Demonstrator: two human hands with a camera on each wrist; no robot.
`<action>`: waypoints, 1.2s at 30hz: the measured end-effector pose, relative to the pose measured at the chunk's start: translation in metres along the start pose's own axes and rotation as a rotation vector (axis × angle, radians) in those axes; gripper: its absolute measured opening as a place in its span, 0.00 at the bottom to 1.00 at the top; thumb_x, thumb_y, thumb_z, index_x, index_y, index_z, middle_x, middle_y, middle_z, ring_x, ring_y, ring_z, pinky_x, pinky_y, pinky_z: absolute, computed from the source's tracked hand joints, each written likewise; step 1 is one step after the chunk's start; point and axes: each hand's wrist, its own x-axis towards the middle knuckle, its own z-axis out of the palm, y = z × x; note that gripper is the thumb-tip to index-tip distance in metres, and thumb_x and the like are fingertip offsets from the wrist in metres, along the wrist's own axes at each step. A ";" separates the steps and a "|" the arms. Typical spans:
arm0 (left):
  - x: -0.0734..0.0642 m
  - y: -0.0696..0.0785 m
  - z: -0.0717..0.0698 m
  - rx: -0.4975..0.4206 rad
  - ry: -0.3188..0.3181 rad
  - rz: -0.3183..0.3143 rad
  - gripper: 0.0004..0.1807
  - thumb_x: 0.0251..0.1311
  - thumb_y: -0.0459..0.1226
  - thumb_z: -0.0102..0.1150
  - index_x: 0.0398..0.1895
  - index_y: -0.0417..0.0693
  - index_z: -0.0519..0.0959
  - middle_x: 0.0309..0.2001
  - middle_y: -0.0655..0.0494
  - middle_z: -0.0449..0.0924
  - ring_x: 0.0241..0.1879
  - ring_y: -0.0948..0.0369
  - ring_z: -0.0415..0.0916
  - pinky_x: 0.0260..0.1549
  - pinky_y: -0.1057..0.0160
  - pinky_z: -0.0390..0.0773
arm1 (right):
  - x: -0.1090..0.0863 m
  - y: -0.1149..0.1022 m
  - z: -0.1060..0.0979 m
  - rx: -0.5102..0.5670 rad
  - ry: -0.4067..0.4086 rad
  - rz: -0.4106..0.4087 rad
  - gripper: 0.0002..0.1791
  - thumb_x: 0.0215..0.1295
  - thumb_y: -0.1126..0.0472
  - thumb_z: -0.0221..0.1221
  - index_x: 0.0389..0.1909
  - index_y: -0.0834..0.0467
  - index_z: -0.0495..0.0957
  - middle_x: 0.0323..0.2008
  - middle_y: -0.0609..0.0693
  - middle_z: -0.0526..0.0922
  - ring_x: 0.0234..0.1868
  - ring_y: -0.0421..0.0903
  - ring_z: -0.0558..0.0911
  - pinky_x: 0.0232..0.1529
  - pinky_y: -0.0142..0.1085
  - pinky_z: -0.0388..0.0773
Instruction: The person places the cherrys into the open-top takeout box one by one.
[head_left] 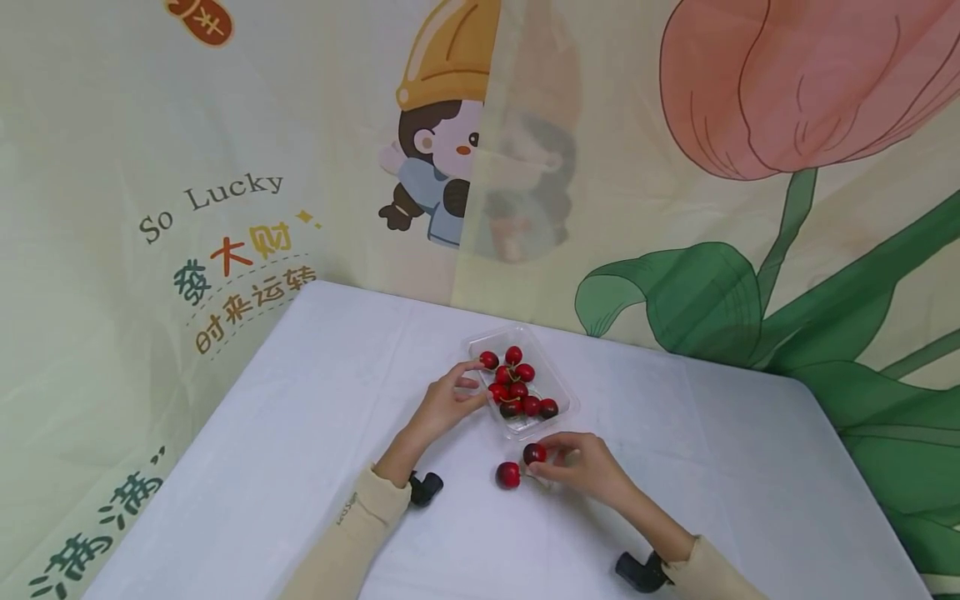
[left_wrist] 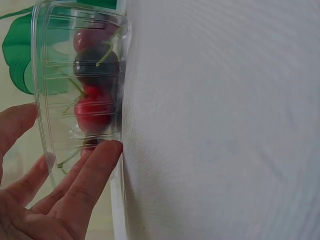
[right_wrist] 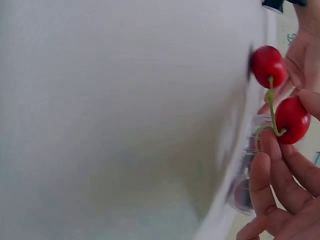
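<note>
A clear plastic container (head_left: 553,377) holds several red and dark red cherries (head_left: 517,390), some with green stems. My left hand (head_left: 442,407) touches the container's near left side; in the left wrist view its fingers (left_wrist: 82,192) lie fairly straight against the clear wall. In front of the container, my right hand (head_left: 592,468) pinches a cherry (head_left: 535,453) between thumb and fingers. Just left of it, a second cherry (head_left: 507,475) rests on the table. The right wrist view shows green stems (right_wrist: 271,107) between the held cherry (right_wrist: 293,120) and the second one.
A white cloth (head_left: 315,400) covers the table. Behind it hangs a printed backdrop (head_left: 345,100) with a cartoon figure, lettering and a large tulip. Black devices (head_left: 426,489) are worn at both wrists, below beige sleeves (head_left: 348,529).
</note>
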 end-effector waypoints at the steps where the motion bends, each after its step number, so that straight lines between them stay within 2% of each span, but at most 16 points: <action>1: 0.000 0.000 0.000 -0.001 -0.001 0.002 0.29 0.63 0.38 0.63 0.67 0.48 0.68 0.52 0.41 0.78 0.49 0.45 0.80 0.47 0.52 0.83 | -0.002 -0.002 -0.003 0.013 -0.007 0.005 0.20 0.54 0.54 0.71 0.45 0.61 0.84 0.30 0.44 0.82 0.32 0.42 0.75 0.27 0.29 0.70; 6: 0.000 0.000 0.000 -0.006 -0.004 0.005 0.29 0.63 0.38 0.63 0.67 0.48 0.68 0.52 0.41 0.78 0.49 0.45 0.80 0.46 0.52 0.83 | -0.011 -0.010 -0.018 0.033 -0.038 0.007 0.21 0.56 0.54 0.70 0.46 0.62 0.83 0.36 0.48 0.85 0.35 0.45 0.75 0.28 0.31 0.71; 10: 0.000 0.000 -0.001 -0.006 -0.010 0.002 0.29 0.63 0.38 0.64 0.67 0.48 0.68 0.52 0.41 0.78 0.50 0.45 0.80 0.46 0.52 0.83 | -0.018 -0.017 -0.032 0.001 -0.034 -0.021 0.21 0.57 0.53 0.70 0.47 0.62 0.83 0.37 0.48 0.85 0.35 0.44 0.75 0.32 0.35 0.70; 15: 0.000 0.000 -0.001 -0.003 -0.013 0.000 0.30 0.63 0.38 0.64 0.67 0.48 0.68 0.52 0.40 0.78 0.50 0.45 0.79 0.46 0.52 0.83 | -0.026 -0.025 -0.050 -0.033 0.027 -0.085 0.18 0.57 0.55 0.69 0.46 0.60 0.84 0.36 0.44 0.85 0.36 0.41 0.77 0.36 0.35 0.71; 20: 0.001 0.000 -0.001 -0.001 -0.009 -0.003 0.30 0.63 0.38 0.64 0.68 0.48 0.68 0.53 0.41 0.78 0.50 0.45 0.79 0.46 0.52 0.83 | -0.027 -0.031 -0.066 -0.035 0.115 -0.151 0.17 0.57 0.59 0.69 0.46 0.61 0.83 0.32 0.43 0.84 0.35 0.39 0.77 0.35 0.34 0.73; 26: 0.001 -0.001 -0.002 -0.012 -0.001 0.000 0.30 0.62 0.38 0.64 0.68 0.48 0.68 0.52 0.41 0.79 0.49 0.46 0.80 0.46 0.52 0.83 | -0.012 -0.033 -0.074 0.006 0.189 -0.171 0.18 0.57 0.62 0.69 0.48 0.63 0.82 0.36 0.49 0.86 0.36 0.39 0.78 0.35 0.31 0.77; 36: 0.000 0.000 -0.003 -0.028 -0.003 0.009 0.29 0.62 0.37 0.64 0.67 0.48 0.69 0.51 0.40 0.79 0.48 0.46 0.80 0.45 0.53 0.83 | 0.029 -0.032 -0.069 0.035 0.227 -0.066 0.23 0.60 0.57 0.68 0.53 0.64 0.80 0.43 0.57 0.85 0.42 0.49 0.80 0.40 0.33 0.78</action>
